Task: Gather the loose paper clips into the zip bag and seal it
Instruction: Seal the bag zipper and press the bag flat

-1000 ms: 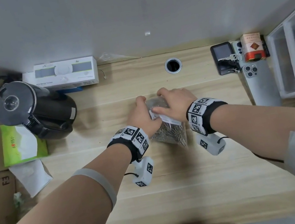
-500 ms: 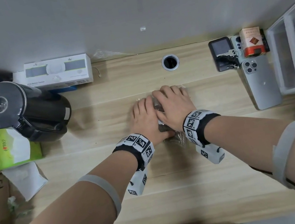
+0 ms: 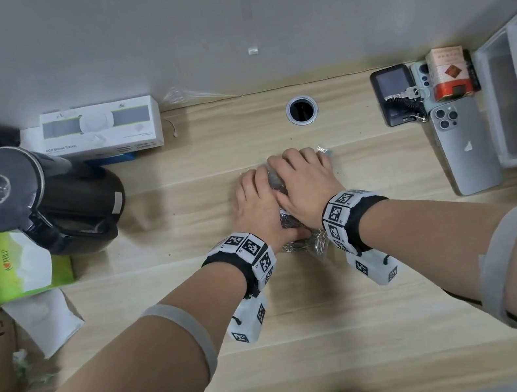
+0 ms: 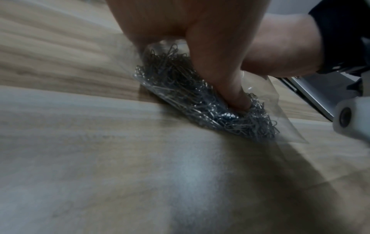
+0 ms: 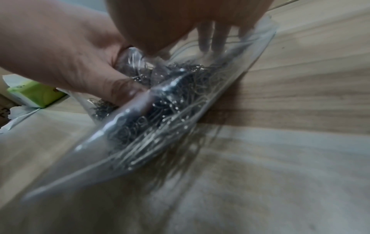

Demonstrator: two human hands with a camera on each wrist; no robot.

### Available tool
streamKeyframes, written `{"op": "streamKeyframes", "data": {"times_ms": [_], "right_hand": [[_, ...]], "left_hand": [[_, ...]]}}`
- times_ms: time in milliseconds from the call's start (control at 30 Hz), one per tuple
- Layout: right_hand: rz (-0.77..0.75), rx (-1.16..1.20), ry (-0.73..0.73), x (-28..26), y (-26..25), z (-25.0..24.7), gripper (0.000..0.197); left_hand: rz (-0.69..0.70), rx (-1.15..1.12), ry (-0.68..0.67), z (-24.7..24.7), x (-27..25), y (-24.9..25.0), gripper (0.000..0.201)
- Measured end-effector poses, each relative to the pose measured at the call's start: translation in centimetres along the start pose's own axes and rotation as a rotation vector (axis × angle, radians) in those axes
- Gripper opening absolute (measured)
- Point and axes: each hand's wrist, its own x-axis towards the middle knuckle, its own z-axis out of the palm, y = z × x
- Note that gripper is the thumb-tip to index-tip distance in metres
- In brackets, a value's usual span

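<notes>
zip bag (image 3: 319, 243) of paper clips (image 4: 200, 101), flat under both hands' grip

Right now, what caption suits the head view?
Both hands, left hand and right hand, press flat on the zip bag of paper clips.

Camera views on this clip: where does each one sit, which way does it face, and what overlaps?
Head: above, facing down at the desk; both forearms, left hand and right hand lie flat on the zip bag.
Left wrist: low by the desk, facing along the hand; its thumb presses the paper clips.
Right wrist: low, facing along the fingers onto the bag; the left hand shows too.
Shared: bag, clips, desk.
</notes>
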Motion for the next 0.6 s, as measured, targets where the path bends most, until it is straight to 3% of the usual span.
{"op": "streamKeyframes", "data": {"times_ms": [600], "right_hand": [[0.008, -0.018, 0.019, 0.15, -0.03, 0.33, 0.051]], "left_hand": [[-0.002, -0.004, -0.025, 0.17, 0.40, -0.23, 0.145]]}}
